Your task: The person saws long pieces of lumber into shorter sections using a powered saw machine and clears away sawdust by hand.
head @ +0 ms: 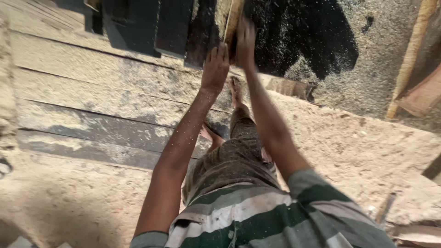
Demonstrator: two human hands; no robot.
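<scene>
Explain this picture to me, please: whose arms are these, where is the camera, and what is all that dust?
There is no machine here. The one picture comes from a camera worn on a person's head, looking down, so you see their own striped shirt, dusty shorts and bare foot. Both arms reach forward. The left hand and the right hand press on either side of a thin wooden board standing on edge; how firmly they grip it cannot be told. Below lie wooden planks and a ground thick with sawdust, with specks flying in the air. A dark machine part sits at the top.
</scene>
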